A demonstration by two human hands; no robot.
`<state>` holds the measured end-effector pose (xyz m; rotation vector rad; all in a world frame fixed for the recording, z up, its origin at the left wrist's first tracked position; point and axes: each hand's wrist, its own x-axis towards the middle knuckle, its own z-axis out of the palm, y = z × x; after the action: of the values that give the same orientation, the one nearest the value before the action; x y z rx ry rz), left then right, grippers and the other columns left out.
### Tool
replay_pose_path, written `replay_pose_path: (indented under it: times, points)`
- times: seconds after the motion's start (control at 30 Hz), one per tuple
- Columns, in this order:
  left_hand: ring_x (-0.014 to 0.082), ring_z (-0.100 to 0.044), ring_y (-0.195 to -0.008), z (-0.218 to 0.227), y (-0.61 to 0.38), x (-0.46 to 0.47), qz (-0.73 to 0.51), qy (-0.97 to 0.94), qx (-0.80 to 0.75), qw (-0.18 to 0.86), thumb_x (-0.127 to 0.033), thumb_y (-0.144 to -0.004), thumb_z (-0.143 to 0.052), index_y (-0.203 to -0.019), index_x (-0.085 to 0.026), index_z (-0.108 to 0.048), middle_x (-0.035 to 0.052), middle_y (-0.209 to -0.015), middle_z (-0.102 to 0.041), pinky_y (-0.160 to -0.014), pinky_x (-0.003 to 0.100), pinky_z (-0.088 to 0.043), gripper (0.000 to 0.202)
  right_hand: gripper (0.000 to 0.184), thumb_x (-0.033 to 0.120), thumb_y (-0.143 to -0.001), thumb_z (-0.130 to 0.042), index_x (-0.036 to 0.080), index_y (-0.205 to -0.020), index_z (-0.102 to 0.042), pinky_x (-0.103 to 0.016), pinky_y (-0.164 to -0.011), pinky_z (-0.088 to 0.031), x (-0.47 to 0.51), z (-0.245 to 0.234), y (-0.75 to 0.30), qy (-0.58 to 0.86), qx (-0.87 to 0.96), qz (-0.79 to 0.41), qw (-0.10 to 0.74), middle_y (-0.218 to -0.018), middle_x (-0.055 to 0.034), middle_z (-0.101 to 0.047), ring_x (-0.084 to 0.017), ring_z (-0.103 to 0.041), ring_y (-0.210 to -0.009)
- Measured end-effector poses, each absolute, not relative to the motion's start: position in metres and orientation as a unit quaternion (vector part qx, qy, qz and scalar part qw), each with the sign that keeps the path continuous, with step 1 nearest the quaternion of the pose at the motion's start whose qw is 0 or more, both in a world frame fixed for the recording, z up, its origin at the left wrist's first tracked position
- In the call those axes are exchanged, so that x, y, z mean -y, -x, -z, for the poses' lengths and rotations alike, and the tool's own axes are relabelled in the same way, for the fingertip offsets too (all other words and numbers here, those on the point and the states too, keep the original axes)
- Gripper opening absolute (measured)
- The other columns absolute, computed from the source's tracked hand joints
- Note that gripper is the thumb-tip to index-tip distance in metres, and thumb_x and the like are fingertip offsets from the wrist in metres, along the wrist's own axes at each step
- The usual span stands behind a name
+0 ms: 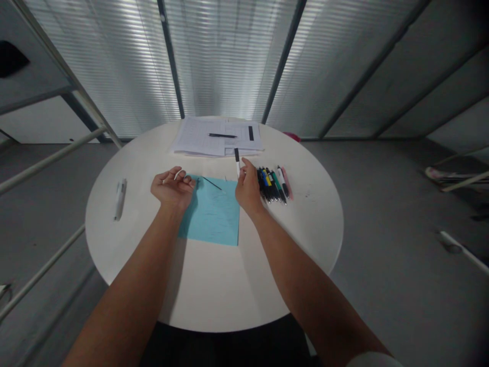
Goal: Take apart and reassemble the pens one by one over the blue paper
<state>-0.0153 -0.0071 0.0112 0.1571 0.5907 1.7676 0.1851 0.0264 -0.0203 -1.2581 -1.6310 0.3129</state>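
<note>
My right hand [249, 189] is closed around a white pen with a black end [237, 156], held upright beside the right edge of a light blue sheet [214, 219]. My left hand [173, 187] rests palm up over the sheet's left edge, fingers loosely curled and apart; I see nothing plainly held in it. A small dark mark near its fingertips is too small to make out. On the sheet lies a thin dark stick like a pen refill [212, 183]. To the right of my right hand, several pens [272, 184] lie side by side in a row.
Printed papers [198, 136] lie at the back of the round white table [214, 290], with a dark pen [222, 135] on them. A white pen-like object [119, 200] lies at the left. Metal rails [49, 158] stand left of the table; blinds [229, 61] hang behind it.
</note>
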Motion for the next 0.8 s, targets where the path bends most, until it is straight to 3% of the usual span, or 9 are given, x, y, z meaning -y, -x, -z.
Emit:
replay_pose_path:
  times: [0.17, 0.37, 0.43, 0.5, 0.67, 0.8]
  points:
    - [0.0152, -0.046, -0.049, -0.013, 0.014, 0.008, -0.759, -0.061, -0.260, 0.593, -0.029, -0.063, -0.050, -0.074, -0.017, -0.057, 0.0009, -0.056, -0.044, -0.048, 0.028, -0.039, 0.018, 0.040, 0.023, -0.099, -0.027, 0.025, -0.131, -0.051, -0.035, -0.082, -0.050, -0.036, 0.031, -0.188, 0.510, 0.620, -0.199, 0.562, -0.102, -0.0087, -0.059, -0.019, -0.058, -0.091]
    - [0.0148, -0.046, -0.048, -0.013, 0.014, 0.008, -0.757, -0.065, -0.263, 0.595, -0.030, -0.063, -0.051, -0.074, -0.017, -0.057, 0.0004, -0.056, -0.044, -0.048, 0.028, -0.039, 0.017, 0.037, 0.046, -0.099, -0.035, 0.023, -0.124, -0.053, -0.031, -0.072, -0.046, -0.035, 0.025, -0.188, 0.508, 0.571, -0.231, 0.602, -0.083, -0.0019, -0.056, -0.016, -0.055, -0.077]
    - [0.0147, -0.046, -0.048, -0.012, 0.015, 0.007, -0.758, -0.066, -0.261, 0.595, -0.030, -0.064, -0.052, -0.074, -0.017, -0.057, 0.0007, -0.057, -0.045, -0.048, 0.028, -0.039, 0.017, 0.036, 0.048, -0.092, -0.052, 0.021, -0.115, -0.057, -0.030, -0.072, -0.044, -0.030, 0.019, -0.186, 0.513, 0.583, -0.219, 0.590, -0.084, -0.0015, -0.057, -0.016, -0.053, -0.077]
    - [0.0148, -0.046, -0.049, -0.011, 0.015, 0.007, -0.758, -0.067, -0.257, 0.596, -0.030, -0.064, -0.052, -0.075, -0.017, -0.057, 0.0008, -0.056, -0.045, -0.048, 0.028, -0.039, 0.017, 0.028, 0.042, -0.088, -0.057, 0.020, -0.106, -0.059, -0.029, -0.072, -0.043, -0.025, 0.014, -0.184, 0.508, 0.610, -0.213, 0.570, -0.086, -0.0010, -0.058, -0.015, -0.052, -0.075]
    - [0.0149, -0.047, -0.049, -0.010, 0.016, 0.007, -0.759, -0.067, -0.255, 0.595, -0.029, -0.064, -0.052, -0.076, -0.017, -0.057, 0.0010, -0.057, -0.047, -0.048, 0.027, -0.040, 0.017, 0.020, 0.039, -0.090, -0.053, 0.021, -0.095, -0.061, -0.027, -0.067, -0.040, -0.014, 0.007, -0.183, 0.527, 0.660, -0.196, 0.498, -0.076, 0.0017, -0.059, -0.015, -0.052, -0.068]
    - [0.0148, -0.047, -0.049, -0.011, 0.016, 0.008, -0.761, -0.065, -0.253, 0.594, -0.028, -0.064, -0.052, -0.076, -0.017, -0.057, 0.0012, -0.057, -0.048, -0.048, 0.028, -0.039, 0.017, 0.024, 0.037, -0.096, -0.044, 0.022, -0.099, -0.063, -0.029, -0.077, -0.044, -0.011, 0.005, -0.185, 0.532, 0.702, -0.150, 0.449, -0.088, -0.0030, -0.065, -0.019, -0.059, -0.084]
